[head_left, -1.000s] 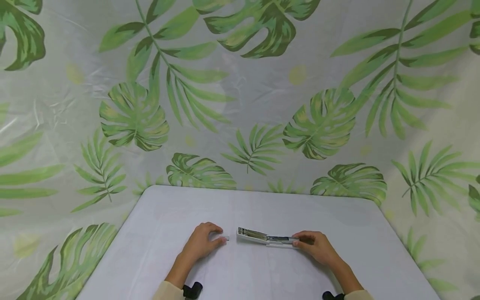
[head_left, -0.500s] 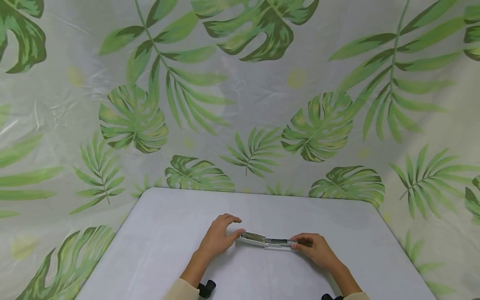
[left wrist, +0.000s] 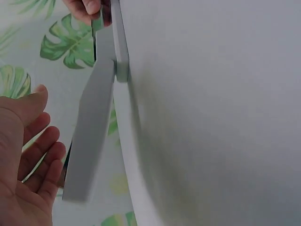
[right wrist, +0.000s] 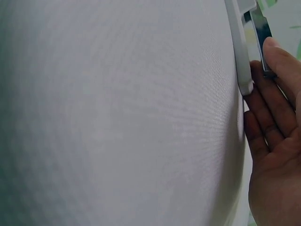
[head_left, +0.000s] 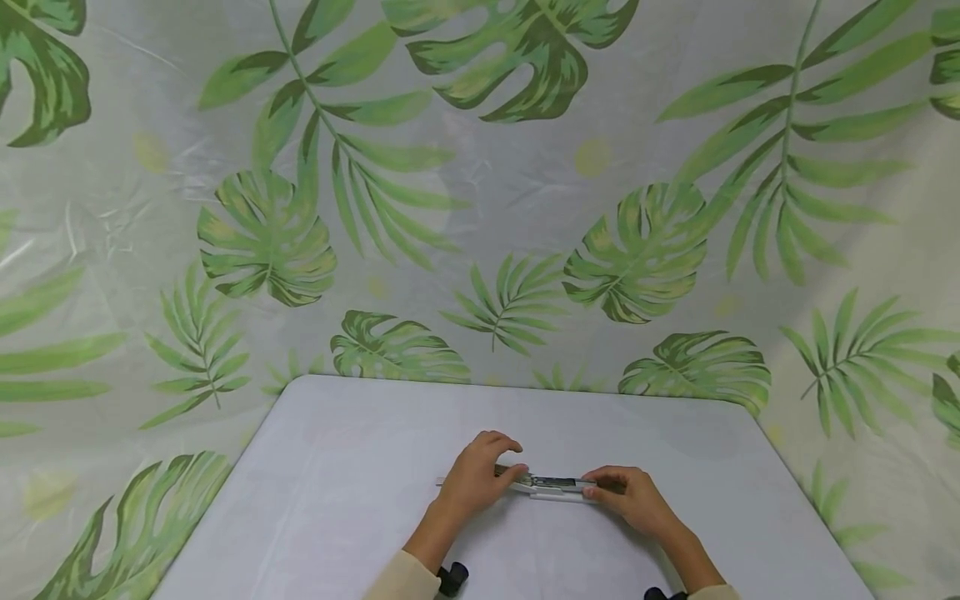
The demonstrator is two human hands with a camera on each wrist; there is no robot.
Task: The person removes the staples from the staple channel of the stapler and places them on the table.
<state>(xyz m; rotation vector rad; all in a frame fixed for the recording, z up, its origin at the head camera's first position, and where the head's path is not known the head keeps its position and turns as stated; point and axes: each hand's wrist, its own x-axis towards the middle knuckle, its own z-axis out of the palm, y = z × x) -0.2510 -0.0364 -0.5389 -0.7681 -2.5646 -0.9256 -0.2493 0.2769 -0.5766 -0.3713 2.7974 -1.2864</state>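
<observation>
Here's my right grip (head_left: 630, 493), thumb and fingers pinching one end of the stapler (head_left: 552, 490), which stretches out leftward from it, hinged wide open! My left grip (head_left: 472, 477) is at the other end, fingers loosely curved alongside, clasping nothing. Below both, the white bench (head_left: 360, 450); beyond them, a pale leaf-printed sheet (head_left: 510, 200), glossy in places.

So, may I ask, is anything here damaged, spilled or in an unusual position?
No damage or spill stands out. Only the stapler looks unusual: its cover is folded far back from the base, exposing the metal magazine. This may be intentional: the right grip pinches the magazine's end.
</observation>
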